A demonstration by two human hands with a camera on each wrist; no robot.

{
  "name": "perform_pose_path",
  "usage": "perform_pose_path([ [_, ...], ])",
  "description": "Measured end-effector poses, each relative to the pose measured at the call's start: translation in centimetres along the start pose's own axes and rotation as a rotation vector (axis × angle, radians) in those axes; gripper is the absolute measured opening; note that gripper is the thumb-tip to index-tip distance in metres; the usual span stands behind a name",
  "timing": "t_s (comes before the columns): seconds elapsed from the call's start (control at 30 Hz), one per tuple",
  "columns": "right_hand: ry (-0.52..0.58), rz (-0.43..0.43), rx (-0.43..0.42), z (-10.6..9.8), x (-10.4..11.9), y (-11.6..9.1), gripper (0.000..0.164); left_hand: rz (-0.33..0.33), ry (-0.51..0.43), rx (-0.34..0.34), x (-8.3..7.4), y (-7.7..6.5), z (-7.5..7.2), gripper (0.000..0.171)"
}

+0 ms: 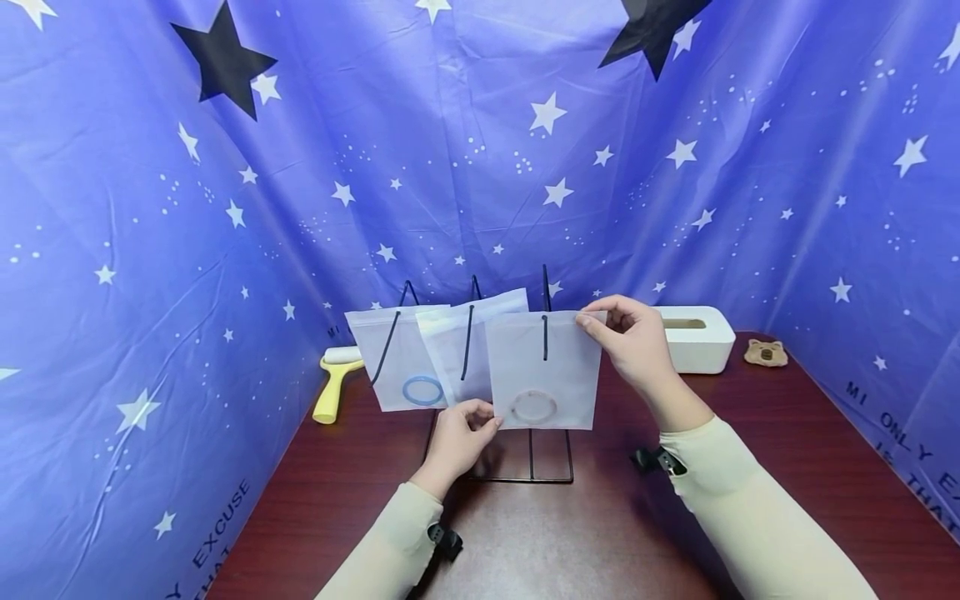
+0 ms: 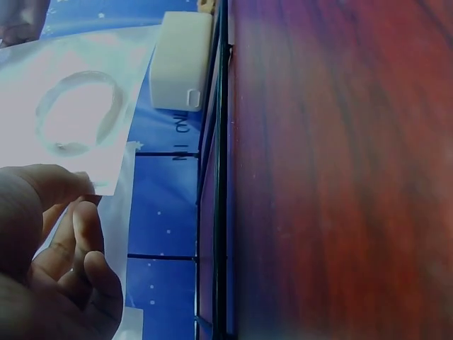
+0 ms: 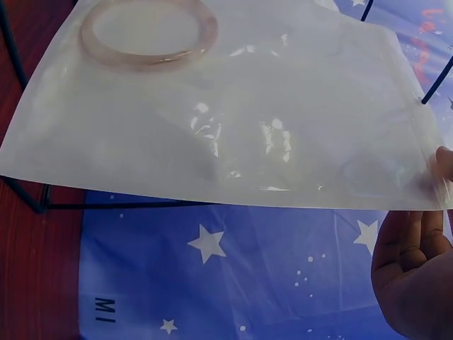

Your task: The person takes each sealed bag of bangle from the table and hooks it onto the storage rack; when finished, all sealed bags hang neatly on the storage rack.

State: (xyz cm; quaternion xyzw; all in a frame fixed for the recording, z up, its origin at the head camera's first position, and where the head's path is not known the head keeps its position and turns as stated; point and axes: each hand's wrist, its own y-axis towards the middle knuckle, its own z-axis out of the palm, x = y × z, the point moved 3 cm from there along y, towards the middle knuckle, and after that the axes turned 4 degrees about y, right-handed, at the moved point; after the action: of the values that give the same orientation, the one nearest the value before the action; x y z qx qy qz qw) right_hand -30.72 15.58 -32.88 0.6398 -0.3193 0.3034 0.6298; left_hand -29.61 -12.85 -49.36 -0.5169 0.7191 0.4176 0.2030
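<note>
In the head view a frosted zip bag (image 1: pixel 577 375) hangs on the right hook of a black wire rack (image 1: pixel 517 481). A pale pinkish bangle (image 1: pixel 534 419) lies inside it, clearer in the right wrist view as a ring (image 3: pixel 148 60). My right hand (image 1: pixel 637 346) pinches the bag's top right corner between thumb and fingers. At the lower left corner, my left hand (image 1: pixel 461 437) pinches the bag. Two more frosted bags hang to the left: a middle bag (image 1: pixel 450 350), partly covered, and a left bag (image 1: pixel 375 342) with a blue bangle (image 1: pixel 423 403) in it.
A yellow-handled lint roller (image 1: pixel 330 392) lies at the table's back left. Behind my right hand stands a white tissue box (image 1: pixel 701 354), with a brown bear-shaped item (image 1: pixel 766 353) beside it. A blue star-patterned curtain (image 1: pixel 480 183) encloses the dark red table (image 1: pixel 637 533).
</note>
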Motion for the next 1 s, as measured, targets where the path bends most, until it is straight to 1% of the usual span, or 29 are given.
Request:
perform_pose_path([
  [0.03, 0.006, 0.0, 0.002, 0.1, 0.2, 0.1, 0.014, -0.007, -0.004, -0.002, 0.0, 0.1, 0.1, 0.005],
  [0.1, 0.012, -0.003, 0.005, 0.0, -0.1, 0.5, 0.014, -0.016, -0.012, -0.007, 0.0, 0.3, 0.2, 0.004],
  [0.27, 0.0, -0.015, -0.003, -0.6, -2.3, 1.6, 0.014, -0.049, -0.012, -0.018, -0.1, 0.8, 0.3, 0.005],
  [0.33, -0.011, -0.015, -0.008, -0.8, -2.8, 1.9, 0.015, -0.064, -0.016, -0.021, 0.0, 0.9, 0.4, 0.005],
  [0.5, -0.028, -0.006, -0.018, -0.9, -3.2, 2.6, 0.017, -0.084, -0.037, -0.046, 0.1, 1.6, 0.6, 0.004],
  [0.67, -0.063, 0.014, -0.034, -0.9, -3.5, 3.2, 0.017, -0.092, -0.01, -0.079, 0.4, 2.3, 0.9, 0.004],
  [0.7, -0.069, 0.018, -0.035, -0.8, -3.4, 3.3, 0.017, -0.096, -0.007, -0.085, 0.4, 2.4, 1.0, 0.004],
  [0.9, -0.094, 0.038, -0.026, 0.1, -0.6, 3.3, 0.016, -0.113, -0.041, -0.104, 0.6, 3.1, 1.1, 0.004],
  [0.93, -0.094, 0.041, -0.026, 0.1, -0.3, 3.3, 0.016, -0.115, -0.055, -0.102, 0.6, 3.2, 1.1, 0.004],
  [1.0, -0.095, 0.049, -0.028, 0.2, -0.3, 3.4, 0.017, -0.121, -0.078, -0.099, 0.8, 3.3, 1.1, 0.005],
])
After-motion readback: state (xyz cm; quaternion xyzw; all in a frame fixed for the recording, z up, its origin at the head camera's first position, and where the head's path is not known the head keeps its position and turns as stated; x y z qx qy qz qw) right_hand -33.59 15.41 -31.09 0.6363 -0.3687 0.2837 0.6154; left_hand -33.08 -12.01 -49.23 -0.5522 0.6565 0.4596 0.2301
